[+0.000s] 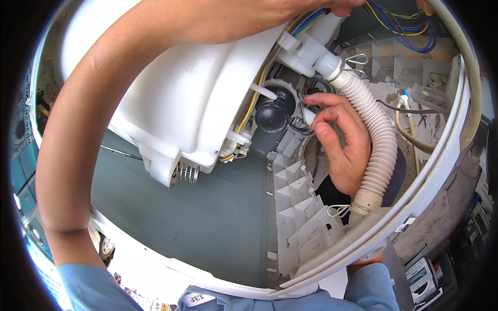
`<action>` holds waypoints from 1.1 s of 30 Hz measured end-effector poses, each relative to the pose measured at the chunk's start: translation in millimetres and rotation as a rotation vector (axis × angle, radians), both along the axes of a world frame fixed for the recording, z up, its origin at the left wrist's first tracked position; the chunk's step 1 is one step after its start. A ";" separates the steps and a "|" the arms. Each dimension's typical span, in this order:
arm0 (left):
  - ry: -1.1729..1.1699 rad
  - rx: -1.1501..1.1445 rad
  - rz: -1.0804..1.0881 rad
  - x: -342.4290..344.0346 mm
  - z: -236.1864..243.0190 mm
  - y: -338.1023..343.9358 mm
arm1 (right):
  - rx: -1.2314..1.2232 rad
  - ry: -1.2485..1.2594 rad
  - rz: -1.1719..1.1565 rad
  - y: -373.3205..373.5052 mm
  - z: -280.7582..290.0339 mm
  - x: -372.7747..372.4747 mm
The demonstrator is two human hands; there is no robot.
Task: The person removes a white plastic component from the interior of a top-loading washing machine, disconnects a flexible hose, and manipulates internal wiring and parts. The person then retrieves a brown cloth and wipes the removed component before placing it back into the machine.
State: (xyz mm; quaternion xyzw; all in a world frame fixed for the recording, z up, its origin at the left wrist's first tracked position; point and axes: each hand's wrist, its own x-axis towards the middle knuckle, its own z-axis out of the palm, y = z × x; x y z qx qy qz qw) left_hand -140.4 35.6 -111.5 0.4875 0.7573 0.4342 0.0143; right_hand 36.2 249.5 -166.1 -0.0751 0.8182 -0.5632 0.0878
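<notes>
My left arm reaches over a tilted white plastic washing-machine tub [171, 98]. My left hand [254, 18] lies at its upper side, by a white bracket and wires [306, 23]; the picture's top edge cuts off most of its fingers. Lower down, inside the cabinet, my right hand [345, 140] has its fingers curled beside a black round drain part [273, 111]. A short white stub [309, 117] shows between index finger and thumb; what the fingertips grip is unclear. Right of this hand bends a ribbed white hose [376, 129], with wire spring clamps [355, 60] at both ends.
The grey cabinet wall [207, 207] and a ribbed white base [298, 207] surround the work. A coil spring [188, 172] hangs under the tub. At the upper right are loose wires [404, 31], a grey hose [473, 93] and a fingertip [425, 6], whose I cannot tell.
</notes>
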 end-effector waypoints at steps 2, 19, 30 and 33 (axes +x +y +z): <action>-0.059 0.052 0.007 -4.0 -3.5 -9.7 | 0.094 -0.033 0.029 -3.4 3.3 -1.3; -1.855 0.260 0.685 157.7 46.5 59.0 | -0.211 -0.337 -0.154 20.0 -34.1 -1.5; -2.085 0.803 0.767 127.5 12.7 94.3 | -0.251 -0.245 -0.116 45.1 -72.5 -5.3; -2.063 0.812 0.730 128.2 14.0 88.3 | -0.252 -0.197 -0.102 50.6 -84.5 8.0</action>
